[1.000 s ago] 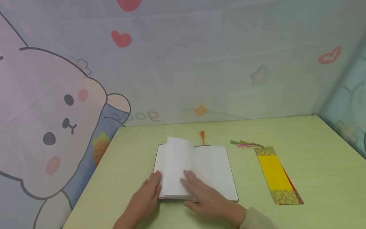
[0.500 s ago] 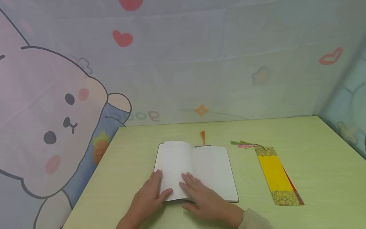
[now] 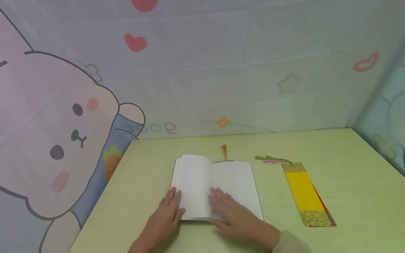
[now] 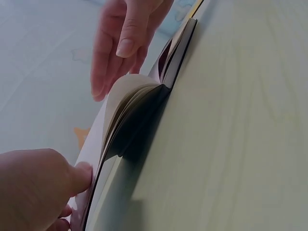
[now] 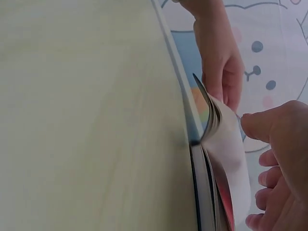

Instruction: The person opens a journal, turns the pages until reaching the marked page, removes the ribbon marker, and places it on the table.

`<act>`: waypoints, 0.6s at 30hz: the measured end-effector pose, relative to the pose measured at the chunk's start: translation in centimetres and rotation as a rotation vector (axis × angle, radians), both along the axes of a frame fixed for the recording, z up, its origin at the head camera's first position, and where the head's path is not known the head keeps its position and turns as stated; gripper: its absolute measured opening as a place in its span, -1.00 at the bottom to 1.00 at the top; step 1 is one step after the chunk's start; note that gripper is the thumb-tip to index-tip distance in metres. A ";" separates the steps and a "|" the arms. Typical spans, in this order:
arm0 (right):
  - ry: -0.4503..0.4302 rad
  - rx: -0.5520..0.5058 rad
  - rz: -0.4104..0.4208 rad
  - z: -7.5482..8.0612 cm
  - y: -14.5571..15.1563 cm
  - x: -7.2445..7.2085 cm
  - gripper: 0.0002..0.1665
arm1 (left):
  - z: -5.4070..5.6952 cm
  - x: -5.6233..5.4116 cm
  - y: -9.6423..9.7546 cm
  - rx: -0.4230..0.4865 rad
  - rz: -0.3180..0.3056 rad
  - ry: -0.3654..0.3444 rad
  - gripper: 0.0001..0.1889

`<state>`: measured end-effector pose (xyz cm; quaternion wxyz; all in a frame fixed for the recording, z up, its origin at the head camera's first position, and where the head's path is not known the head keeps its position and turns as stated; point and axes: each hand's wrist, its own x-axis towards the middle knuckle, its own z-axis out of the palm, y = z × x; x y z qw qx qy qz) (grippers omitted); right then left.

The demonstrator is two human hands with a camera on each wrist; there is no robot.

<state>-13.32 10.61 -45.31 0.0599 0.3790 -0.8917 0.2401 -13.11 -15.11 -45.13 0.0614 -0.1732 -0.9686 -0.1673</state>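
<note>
An opened notebook (image 3: pixel 193 182) with blank white pages lies near the table's front edge. My left hand (image 3: pixel 164 217) rests on its left edge, thumb on the left page. Seen from the left wrist, thumb and fingers touch the upper side of the page, and the dark cover (image 4: pixel 137 122) arches off the table near the spine. Over the gutter and right page my right hand (image 3: pixel 233 217) lies with fingers extended; contact there is hard to judge. From the notebook's top edge sticks an orange tassel (image 3: pixel 224 151), with a dark strip below it.
Right of the notebook lies a yellow bookmark (image 3: pixel 302 191) with patterned ends, over a red one (image 3: pixel 330 219) mostly covered. Green and pink tassels (image 3: pixel 270 159) trail from their top toward the notebook. A printed cloth backdrop (image 3: pixel 202 88) stands behind the pale green table (image 3: pixel 357 168).
A raised page has come down onto the left side of the notebook. My left thumb has moved onto that page, and my right hand has shifted slightly right.
</note>
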 end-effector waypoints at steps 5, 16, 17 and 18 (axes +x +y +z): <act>-0.046 0.009 -0.044 0.2 1.6 -0.2 -0.27 | 0.0 0.0 -0.1 0.001 -0.024 0.010 -0.48; -0.139 0.055 -0.123 0.1 5.5 -0.9 -0.26 | -0.2 -0.1 -0.3 -0.016 -0.047 0.002 -0.52; -0.150 0.061 -0.137 0.1 6.0 -1.0 -0.26 | -0.2 -0.1 -0.3 -0.014 -0.052 0.001 -0.52; -0.152 0.063 -0.145 0.0 6.5 -1.1 -0.26 | -0.2 -0.1 -0.3 -0.015 -0.057 0.000 -0.53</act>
